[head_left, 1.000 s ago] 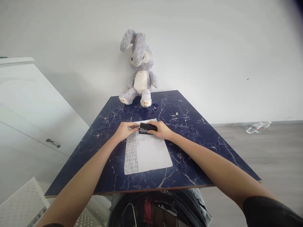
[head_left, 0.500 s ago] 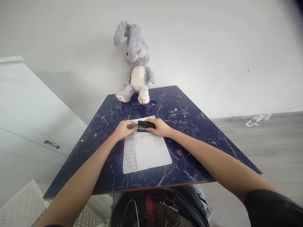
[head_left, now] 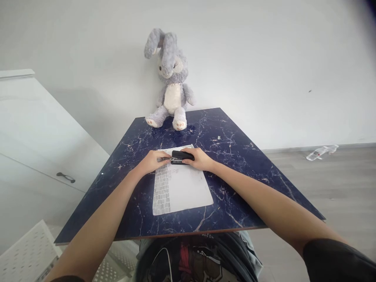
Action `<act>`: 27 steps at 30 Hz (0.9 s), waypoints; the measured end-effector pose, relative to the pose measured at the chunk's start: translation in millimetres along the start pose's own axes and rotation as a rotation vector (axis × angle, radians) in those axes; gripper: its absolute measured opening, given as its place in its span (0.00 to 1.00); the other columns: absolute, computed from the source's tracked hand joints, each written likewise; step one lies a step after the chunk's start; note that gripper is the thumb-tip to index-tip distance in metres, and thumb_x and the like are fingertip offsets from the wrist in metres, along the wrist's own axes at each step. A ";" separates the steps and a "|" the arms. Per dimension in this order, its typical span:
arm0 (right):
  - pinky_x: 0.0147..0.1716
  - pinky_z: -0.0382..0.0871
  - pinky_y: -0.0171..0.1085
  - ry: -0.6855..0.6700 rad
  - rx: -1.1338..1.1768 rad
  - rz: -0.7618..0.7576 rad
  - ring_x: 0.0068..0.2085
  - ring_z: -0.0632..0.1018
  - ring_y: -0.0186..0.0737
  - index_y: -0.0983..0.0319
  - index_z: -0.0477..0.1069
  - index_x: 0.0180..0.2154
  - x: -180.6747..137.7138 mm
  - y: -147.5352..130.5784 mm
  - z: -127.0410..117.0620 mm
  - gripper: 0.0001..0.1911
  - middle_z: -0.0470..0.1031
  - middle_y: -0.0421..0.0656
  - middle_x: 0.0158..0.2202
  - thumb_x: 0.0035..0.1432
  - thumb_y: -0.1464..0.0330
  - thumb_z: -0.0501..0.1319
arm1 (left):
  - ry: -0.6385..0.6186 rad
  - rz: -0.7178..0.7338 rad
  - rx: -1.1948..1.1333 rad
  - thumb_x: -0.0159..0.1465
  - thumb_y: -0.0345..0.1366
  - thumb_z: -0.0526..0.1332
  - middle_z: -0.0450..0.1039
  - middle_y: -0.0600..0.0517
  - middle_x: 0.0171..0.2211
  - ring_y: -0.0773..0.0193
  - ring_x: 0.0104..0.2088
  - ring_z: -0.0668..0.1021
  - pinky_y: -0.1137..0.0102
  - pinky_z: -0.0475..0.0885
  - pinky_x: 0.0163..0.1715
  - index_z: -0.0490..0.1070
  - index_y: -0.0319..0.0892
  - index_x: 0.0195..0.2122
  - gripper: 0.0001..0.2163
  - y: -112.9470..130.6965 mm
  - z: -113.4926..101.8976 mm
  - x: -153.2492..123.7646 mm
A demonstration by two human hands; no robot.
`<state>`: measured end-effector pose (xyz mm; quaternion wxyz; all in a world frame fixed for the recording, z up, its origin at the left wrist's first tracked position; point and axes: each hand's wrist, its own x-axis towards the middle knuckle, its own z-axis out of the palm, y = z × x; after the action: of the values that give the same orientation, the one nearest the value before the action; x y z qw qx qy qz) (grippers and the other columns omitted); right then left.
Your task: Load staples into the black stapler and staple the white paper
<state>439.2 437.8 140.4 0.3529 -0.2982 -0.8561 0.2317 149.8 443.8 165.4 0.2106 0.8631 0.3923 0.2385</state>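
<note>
Stapler sits over the paper's far part, grasped by the right hand. Left hand is at its front, grip unclear. Pressing down could pinch those close fingertips.

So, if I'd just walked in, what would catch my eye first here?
Probably the big grey plush rabbit, seated at the far edge of the dark blue, marble-patterned table, before a pale wall. Next, perhaps, the black stapler over the sheet of paper, held by the right hand with the left hand at its other end.
</note>
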 end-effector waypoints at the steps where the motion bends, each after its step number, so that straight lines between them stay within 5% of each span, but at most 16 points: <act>1: 0.48 0.73 0.41 0.002 0.011 0.004 0.46 0.82 0.46 0.61 0.75 0.56 -0.5 0.1 -0.8 0.19 0.82 0.46 0.49 0.64 0.68 0.66 | -0.021 0.022 -0.021 0.67 0.46 0.65 0.83 0.48 0.48 0.53 0.47 0.84 0.61 0.77 0.52 0.84 0.47 0.48 0.14 -2.0 -2.6 -1.3; 7: 0.49 0.74 0.43 0.043 0.189 0.083 0.46 0.82 0.48 0.63 0.78 0.52 -4.5 2.4 -11.2 0.18 0.82 0.46 0.47 0.62 0.63 0.68 | -0.098 -0.008 -0.180 0.64 0.46 0.69 0.83 0.50 0.48 0.52 0.51 0.83 0.60 0.76 0.59 0.85 0.49 0.46 0.13 -8.7 -15.4 -7.8; 13: 0.46 0.76 0.41 -0.008 0.380 0.077 0.44 0.82 0.49 0.65 0.79 0.50 -7.0 0.9 -12.4 0.22 0.82 0.47 0.46 0.59 0.58 0.70 | 0.020 -0.045 -0.274 0.57 0.45 0.74 0.85 0.46 0.39 0.53 0.41 0.86 0.60 0.81 0.47 0.81 0.43 0.40 0.14 11.8 -4.0 -8.0; 20: 0.44 0.76 0.41 -0.053 0.321 0.037 0.42 0.82 0.47 0.63 0.79 0.51 -8.4 -19.4 -6.5 0.23 0.83 0.46 0.43 0.61 0.55 0.69 | 0.104 -0.040 -0.210 0.55 0.40 0.74 0.82 0.52 0.38 0.55 0.41 0.84 0.60 0.78 0.50 0.72 0.45 0.41 0.17 35.9 19.9 -4.6; 27: 0.45 0.76 0.40 0.007 0.319 -0.010 0.42 0.83 0.46 0.63 0.80 0.51 -3.6 -28.9 -2.5 0.21 0.83 0.46 0.44 0.60 0.58 0.71 | 0.136 0.026 -0.146 0.57 0.43 0.73 0.80 0.51 0.41 0.56 0.43 0.82 0.62 0.76 0.51 0.73 0.45 0.42 0.16 35.0 15.2 -0.5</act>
<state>433.1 415.1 157.9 0.3999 -0.2347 -0.8087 0.3619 178.5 419.6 172.5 0.2427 0.8323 0.3760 0.3271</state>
